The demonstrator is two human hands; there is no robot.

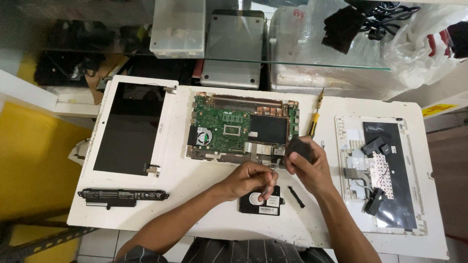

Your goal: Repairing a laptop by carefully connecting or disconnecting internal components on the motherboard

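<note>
The right hand (pixel 309 163) is curled around a small dark, matte block (pixel 298 146), fingers wrapped over its top edge, just at the lower right corner of the opened laptop base (pixel 241 127). The left hand (pixel 249 179) sits just below that base, knuckles up and fingers bent inward in a loose fist; its fingertips hover over or touch a flat black hard drive (pixel 261 200) with a round pale label, and whether they pinch anything cannot be told. Both forearms come up from the bottom edge, converging toward the base.

The laptop base is a shallow white rectangular shell holding a green circuit board, a round fan at its left, copper-coloured piping along the top and a flat black rectangle at its right. Just right of the hard drive, below the base, lies a short thin black strip (pixel 296 196). At the base's right edge a screwdriver (pixel 315 119) with a yellow and black handle lies tilted. Further right rests a white keyboard cover (pixel 382 170), underside up, with black film and loose dark parts on it. Left of the base lies a white-framed screen panel (pixel 129 127), glossy black, and below that a long black battery bar (pixel 122 196). All rest on a white table (pixel 195 214).
</note>
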